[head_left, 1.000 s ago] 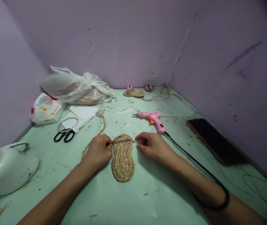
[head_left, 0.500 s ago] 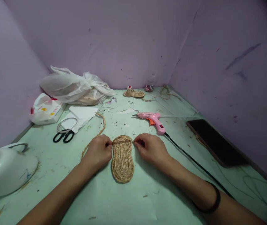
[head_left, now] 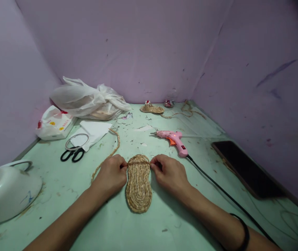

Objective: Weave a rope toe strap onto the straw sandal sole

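Note:
A woven straw shoe sole (head_left: 138, 188), coiled from twisted straw rope, lies flat on the table between my hands. Across its far end runs a thin straw cord (head_left: 139, 163). My left hand (head_left: 113, 174) pinches the cord at the sole's left edge, while my right hand (head_left: 170, 173) pinches it at the right edge. Both hands are closed, with fingertips close against the sole. A loose length of straw rope (head_left: 117, 141) curves along the table and passes behind my left hand.
A pink glue gun (head_left: 172, 135) lies beyond my right hand, its black cable trailing right past a phone (head_left: 246, 169). Black-handled scissors (head_left: 72, 153), a white bowl (head_left: 13, 191) and plastic bags (head_left: 88, 99) are on the left. A small straw sandal (head_left: 152, 109) sits at the back.
The whole view has shifted slightly, so things appear a little lower. Both hands keep their pinch at the sole's sides, and the sole has not visibly moved on the table.

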A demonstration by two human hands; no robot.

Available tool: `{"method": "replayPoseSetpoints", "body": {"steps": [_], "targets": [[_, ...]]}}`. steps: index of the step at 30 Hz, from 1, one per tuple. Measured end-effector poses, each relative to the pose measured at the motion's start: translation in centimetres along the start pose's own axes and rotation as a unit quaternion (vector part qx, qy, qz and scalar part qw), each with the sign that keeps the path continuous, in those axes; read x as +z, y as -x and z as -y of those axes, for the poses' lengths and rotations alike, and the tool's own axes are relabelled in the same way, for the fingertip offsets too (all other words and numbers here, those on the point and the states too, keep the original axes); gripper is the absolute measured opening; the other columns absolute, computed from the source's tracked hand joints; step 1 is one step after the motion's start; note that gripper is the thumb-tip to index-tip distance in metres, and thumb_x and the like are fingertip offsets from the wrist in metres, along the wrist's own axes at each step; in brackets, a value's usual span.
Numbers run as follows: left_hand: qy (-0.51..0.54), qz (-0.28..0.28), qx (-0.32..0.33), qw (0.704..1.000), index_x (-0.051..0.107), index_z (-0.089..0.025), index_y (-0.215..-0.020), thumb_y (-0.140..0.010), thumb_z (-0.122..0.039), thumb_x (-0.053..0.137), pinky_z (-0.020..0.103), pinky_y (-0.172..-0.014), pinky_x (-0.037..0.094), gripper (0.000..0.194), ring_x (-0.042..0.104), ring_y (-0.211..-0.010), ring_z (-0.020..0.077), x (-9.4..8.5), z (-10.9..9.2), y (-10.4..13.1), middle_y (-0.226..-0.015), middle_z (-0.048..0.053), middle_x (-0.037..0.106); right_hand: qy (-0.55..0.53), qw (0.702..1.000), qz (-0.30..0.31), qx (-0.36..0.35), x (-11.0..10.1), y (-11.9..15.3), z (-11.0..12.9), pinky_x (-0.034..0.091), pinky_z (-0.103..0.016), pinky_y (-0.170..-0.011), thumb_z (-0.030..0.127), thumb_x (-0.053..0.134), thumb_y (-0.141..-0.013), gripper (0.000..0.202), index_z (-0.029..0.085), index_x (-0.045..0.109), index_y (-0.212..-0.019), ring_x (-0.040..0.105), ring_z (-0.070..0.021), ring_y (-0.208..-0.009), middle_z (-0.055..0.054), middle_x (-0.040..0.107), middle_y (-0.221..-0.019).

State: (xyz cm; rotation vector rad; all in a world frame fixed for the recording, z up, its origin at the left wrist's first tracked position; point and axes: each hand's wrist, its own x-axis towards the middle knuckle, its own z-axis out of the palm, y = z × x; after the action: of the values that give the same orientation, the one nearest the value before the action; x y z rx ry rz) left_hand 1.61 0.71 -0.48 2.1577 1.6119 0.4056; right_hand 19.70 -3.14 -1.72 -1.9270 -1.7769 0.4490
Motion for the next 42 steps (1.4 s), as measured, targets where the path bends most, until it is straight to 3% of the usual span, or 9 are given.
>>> {"method": "replayPoseSetpoints", "body": {"steps": [17,42], "targets": [[-0.001,-0.009,-0.001,1.000,0.058,-0.015,-0.059,-0.066,-0.008,0.048,0.024,-0.054,0.037,0.014,0.055,-0.061,0.0146,-0.05,-0.18,0.20,-0.064,0.004,0.060,-0.073,0.997,0.004,-0.017,0.34,0.19,-0.29,0.040,-0.026,-0.056,0.021,0.052,-0.072,0.019,0.020,0.070,-0.077,0.060,-0.0164,-0.062,-0.002,0.069,-0.069],[0.018,-0.020,0.000,1.000,0.062,-0.014,-0.059,-0.064,-0.009,0.048,0.025,-0.057,0.039,0.016,0.055,-0.061,0.0152,-0.08,-0.10,0.22,-0.063,0.005,0.062,-0.041,0.998,0.004,-0.054,0.30,0.60,-0.13,0.041,-0.025,-0.057,0.020,0.051,-0.074,0.021,0.019,0.070,-0.082,0.061,-0.0159,-0.064,-0.003,0.070,-0.075]]}}
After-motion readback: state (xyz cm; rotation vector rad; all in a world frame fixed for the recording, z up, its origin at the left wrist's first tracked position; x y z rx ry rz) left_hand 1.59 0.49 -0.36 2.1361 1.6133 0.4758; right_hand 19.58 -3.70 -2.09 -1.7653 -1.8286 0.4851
